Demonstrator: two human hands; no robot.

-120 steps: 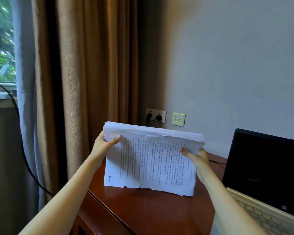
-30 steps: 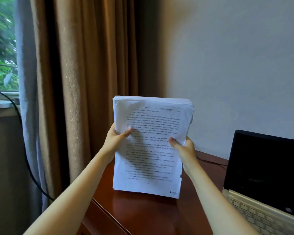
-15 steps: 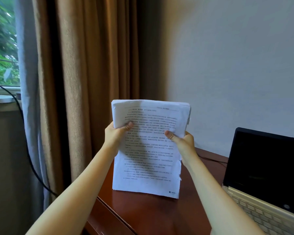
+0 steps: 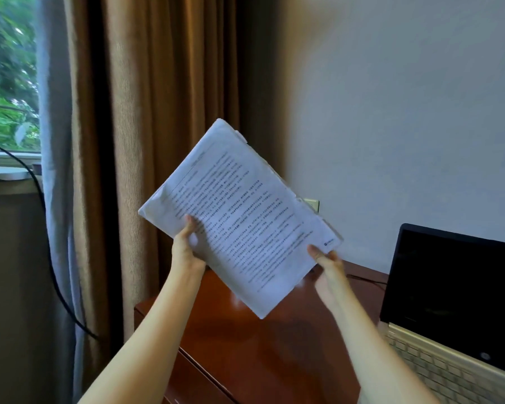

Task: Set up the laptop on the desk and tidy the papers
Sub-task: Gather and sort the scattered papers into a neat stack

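A thick stack of printed white papers (image 4: 233, 211) hangs tilted in the air above the reddish-brown wooden desk (image 4: 274, 351), one corner pointing down. My left hand (image 4: 187, 249) grips its lower left edge, thumb on the printed face. My right hand (image 4: 327, 263) pinches the stack's right corner. The open laptop (image 4: 455, 298) stands on the desk at the right, with a dark screen and a pale gold keyboard.
Brown curtains (image 4: 158, 112) hang left of the desk beside a window, and a black cable (image 4: 50, 258) runs down in front of them. A pale wall plate (image 4: 312, 204) peeks out behind the papers. A thin cable lies on the desk behind the laptop.
The stack stood upright with its bottom edge on the desk; now it is lifted off the desk and rotated to a diagonal. My right hand has moved to the stack's corner.
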